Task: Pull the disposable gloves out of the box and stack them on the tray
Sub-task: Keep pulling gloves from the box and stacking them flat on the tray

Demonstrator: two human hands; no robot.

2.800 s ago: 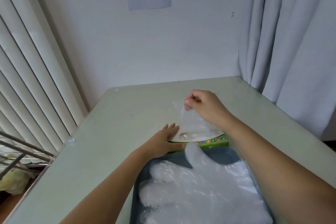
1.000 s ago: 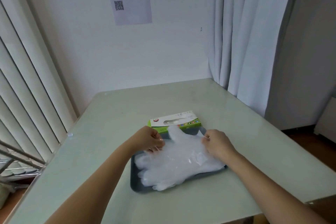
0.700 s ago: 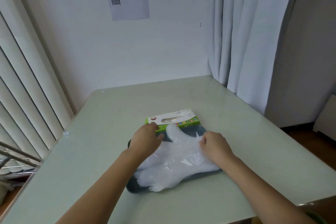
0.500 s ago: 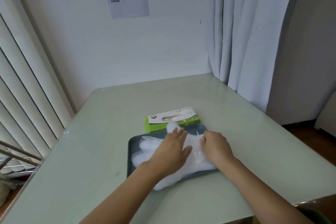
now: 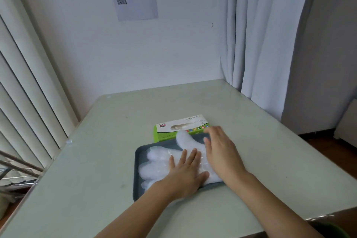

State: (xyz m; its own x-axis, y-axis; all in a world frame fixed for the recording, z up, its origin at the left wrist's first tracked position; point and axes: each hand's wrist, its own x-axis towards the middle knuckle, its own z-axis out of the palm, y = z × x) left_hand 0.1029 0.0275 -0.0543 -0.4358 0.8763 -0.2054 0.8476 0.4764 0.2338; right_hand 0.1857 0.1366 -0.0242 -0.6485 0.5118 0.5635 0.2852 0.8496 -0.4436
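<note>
Two bare hands over a stack of clear disposable gloves lying in a dark grey tray on a pale green table. The left hand lies palm-down and flat on the stack, fingers spread, grasping nothing. The right hand is likewise spread and unclenched, its fingers extended over the far right part of the stack (contact with the plastic cannot be judged). The green-and-white glove box rests against the tray's far edge, one glove finger overlapping its front.
</note>
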